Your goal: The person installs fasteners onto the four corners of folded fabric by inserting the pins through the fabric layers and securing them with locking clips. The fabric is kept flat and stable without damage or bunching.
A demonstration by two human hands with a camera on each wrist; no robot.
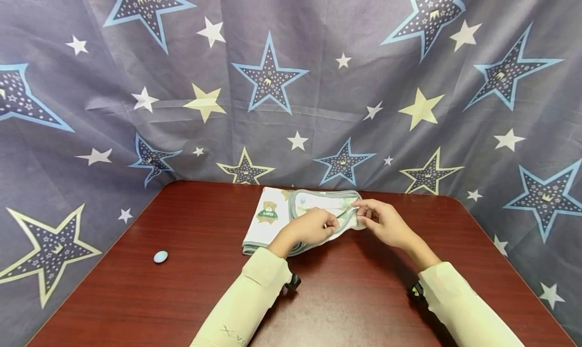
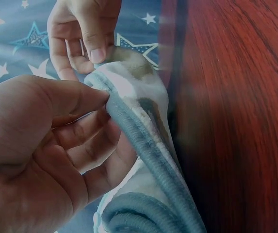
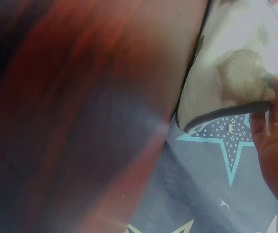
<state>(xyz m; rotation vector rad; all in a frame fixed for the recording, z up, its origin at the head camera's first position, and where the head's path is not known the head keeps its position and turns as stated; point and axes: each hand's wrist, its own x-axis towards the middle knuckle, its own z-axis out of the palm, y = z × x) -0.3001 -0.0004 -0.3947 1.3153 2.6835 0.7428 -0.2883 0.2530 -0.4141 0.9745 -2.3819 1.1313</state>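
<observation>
A folded white cloth (image 1: 268, 220) with bear prints and grey-green trim lies near the far edge of the table, its right part lifted. My left hand (image 1: 313, 224) pinches its trimmed edge. In the left wrist view, the left thumb presses on the trim (image 2: 139, 131), with the other fingers curled beneath. At the cloth's right end, my right hand (image 1: 384, 223) pinches the corner between thumb and fingers, as the right wrist view also shows at the cloth's edge (image 3: 245, 73). A small pale blue spot (image 1: 303, 199) shows on the upper part of the cloth; I cannot tell what it is.
A small pale blue oval object (image 1: 160, 256) lies on the left of the dark red wooden table (image 1: 204, 296). Behind the table hangs a grey star-patterned curtain (image 1: 273, 135). Black wrist devices (image 1: 293, 282) sit under both sleeves.
</observation>
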